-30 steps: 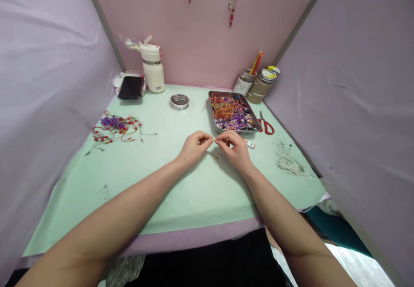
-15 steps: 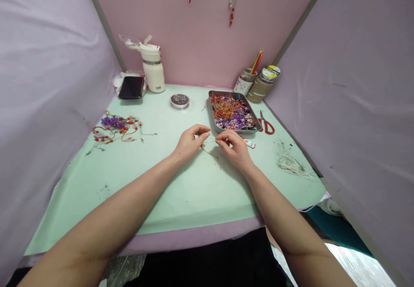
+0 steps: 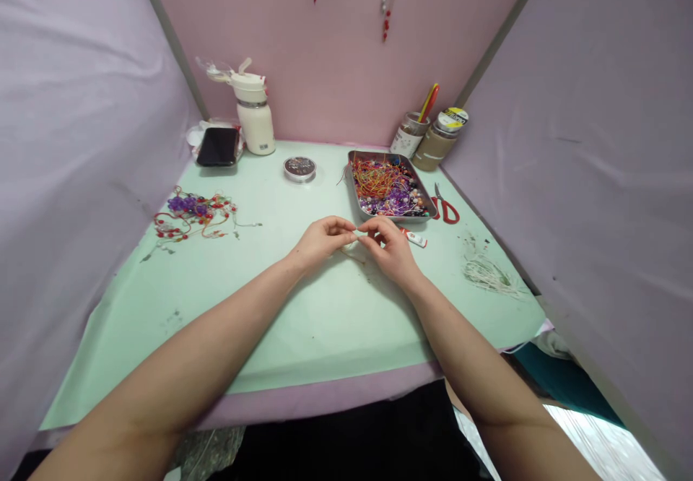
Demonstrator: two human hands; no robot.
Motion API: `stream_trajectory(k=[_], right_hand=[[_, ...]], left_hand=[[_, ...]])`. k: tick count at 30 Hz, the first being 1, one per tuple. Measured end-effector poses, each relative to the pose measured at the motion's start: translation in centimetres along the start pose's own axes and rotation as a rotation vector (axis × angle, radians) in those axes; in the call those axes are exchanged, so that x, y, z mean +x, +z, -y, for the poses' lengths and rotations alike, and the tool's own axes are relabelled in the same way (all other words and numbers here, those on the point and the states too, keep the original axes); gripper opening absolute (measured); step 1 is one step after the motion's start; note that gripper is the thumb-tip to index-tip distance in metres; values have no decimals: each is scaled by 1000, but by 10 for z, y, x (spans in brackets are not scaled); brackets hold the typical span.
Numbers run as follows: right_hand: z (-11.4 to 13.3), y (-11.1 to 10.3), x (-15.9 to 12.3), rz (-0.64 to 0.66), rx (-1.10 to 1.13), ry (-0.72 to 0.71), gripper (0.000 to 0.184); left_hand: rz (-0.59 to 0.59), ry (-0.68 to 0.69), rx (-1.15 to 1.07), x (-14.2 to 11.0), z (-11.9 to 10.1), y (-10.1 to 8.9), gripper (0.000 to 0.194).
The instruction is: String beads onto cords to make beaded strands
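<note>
My left hand [image 3: 325, 242] and my right hand [image 3: 388, 248] meet fingertip to fingertip over the middle of the table, each closed in a pinch. A thin cord [image 3: 353, 256] hangs below the fingers, its loose end trailing toward the tabletop. The part of it between the fingertips is mostly hidden. Just beyond my hands lies a metal tray [image 3: 354, 203] of purple and mixed beads, with a tangle of red and yellow cord [image 3: 376, 178] on top. A small red-and-white tube [image 3: 416, 238] lies beside my right hand.
Beaded strings [image 3: 198, 214] lie at the left. Behind stand a cream bottle [image 3: 256, 123], a phone [image 3: 218, 146] and a thread spool [image 3: 299, 169]. Red-handled scissors [image 3: 447, 210], two jars [image 3: 410, 136] and a white cord bundle [image 3: 490, 276] are at the right. Fabric walls [image 3: 585, 141] flank the table.
My hands have come together, closing the small gap between their fingertips. The short stretch of cord that showed between them is now mostly covered.
</note>
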State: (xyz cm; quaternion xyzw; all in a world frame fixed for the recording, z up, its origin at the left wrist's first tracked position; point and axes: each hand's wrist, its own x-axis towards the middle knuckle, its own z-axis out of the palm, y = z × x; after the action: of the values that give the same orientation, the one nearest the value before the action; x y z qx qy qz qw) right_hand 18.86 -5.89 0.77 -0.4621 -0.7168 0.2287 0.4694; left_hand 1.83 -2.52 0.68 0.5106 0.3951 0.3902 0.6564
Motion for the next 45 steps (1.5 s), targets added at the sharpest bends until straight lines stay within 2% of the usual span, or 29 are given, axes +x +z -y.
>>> stream_trajectory(k=[4,8,12,17,33,45], right_hand=[[1,4,1,-62,76,163,13],[2,11,1,-12,226,346,19],[6,17,0,36,305,414,21],[11,17,0,59,366,480,24],[9,17,1,45,565,503,20],[11,17,1,-33,528,485,20]], left_hand=[[-43,3,-154,2,-1,-1,35],[-53,-17,-227,2,-1,1,38],[-30,24,-245,2,3,2,31],[-56,40,-230,2,2,2,28],[25,-23,-404,0,0,2,30],[33,-21,-373,1,2,1,30]])
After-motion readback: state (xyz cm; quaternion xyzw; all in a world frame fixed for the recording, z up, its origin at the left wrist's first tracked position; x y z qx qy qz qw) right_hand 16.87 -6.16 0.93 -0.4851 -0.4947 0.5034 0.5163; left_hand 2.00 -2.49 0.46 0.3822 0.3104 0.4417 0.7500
